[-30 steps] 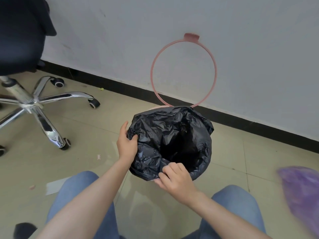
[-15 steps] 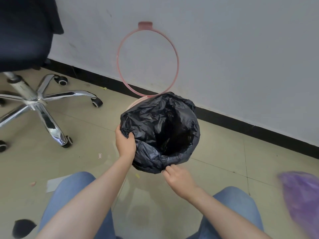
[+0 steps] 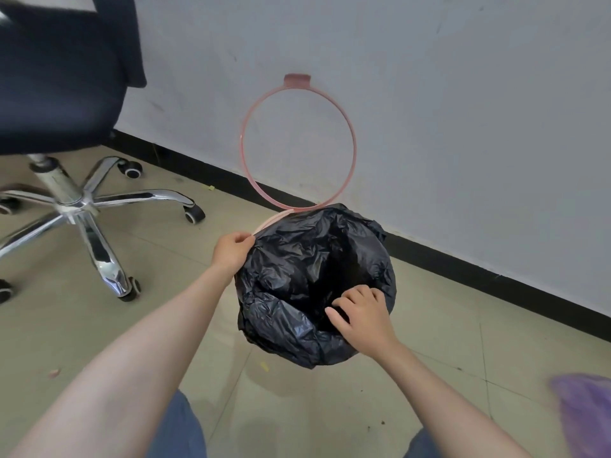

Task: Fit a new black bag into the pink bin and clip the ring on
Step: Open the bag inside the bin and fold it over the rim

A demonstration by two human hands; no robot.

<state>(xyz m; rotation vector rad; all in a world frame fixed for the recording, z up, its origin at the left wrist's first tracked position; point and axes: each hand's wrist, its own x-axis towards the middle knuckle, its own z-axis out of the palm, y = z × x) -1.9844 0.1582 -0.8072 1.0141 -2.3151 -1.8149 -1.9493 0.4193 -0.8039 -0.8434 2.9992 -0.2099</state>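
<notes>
A crumpled black bag (image 3: 297,276) lines the pink bin and is folded down over most of its rim. Only a short arc of the pink bin (image 3: 272,219) rim shows at the back left. The pink ring (image 3: 244,157) stands upright behind the bin, hinged open against the wall. My left hand (image 3: 231,251) pinches the bag's edge at the left rim. My right hand (image 3: 362,314) rests on the bag's near right edge, its fingers curled into the opening.
An office chair with a chrome star base (image 3: 79,206) and castors stands at the left. A purple bag (image 3: 585,414) lies blurred at the lower right. The white wall with its black skirting (image 3: 463,259) runs right behind the bin. My knees in jeans are at the bottom.
My left hand has slid up along the bag's left edge toward the back of the rim. My right hand has gone from below the near edge onto it, fingers inside.
</notes>
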